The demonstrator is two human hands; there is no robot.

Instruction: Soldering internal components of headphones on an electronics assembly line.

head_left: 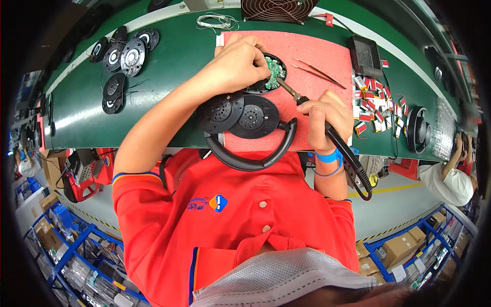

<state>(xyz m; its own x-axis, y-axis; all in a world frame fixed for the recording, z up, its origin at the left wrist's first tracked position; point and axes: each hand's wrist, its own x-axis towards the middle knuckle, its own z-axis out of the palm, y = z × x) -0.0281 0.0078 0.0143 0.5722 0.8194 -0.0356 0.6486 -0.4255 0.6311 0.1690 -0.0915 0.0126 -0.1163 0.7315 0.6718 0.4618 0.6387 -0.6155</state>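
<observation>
My right hand [330,117] grips a soldering iron [287,89] by its black handle, the cord hanging down past the wrist. Its tip reaches a green circuit board [275,71] inside a round black headphone ear cup [258,88]. My left hand [240,60] rests over the left side of that cup, thumb and fingers pinched close to the board. Whatever the pinch holds is hidden. Nearer to me lie the headphones' black headband [250,163] and round black speaker plates [253,118], partly overlapping. Around my right wrist is a blue strap [328,156].
A pink mat [307,48] lies under the work, with tweezers [321,74] on it. To the right are several small battery packs [376,102], a black tray [365,55] and another headset [418,129]. Speaker drivers [133,56] lie left. Behind stand a wire coil [217,21] and fan [279,9].
</observation>
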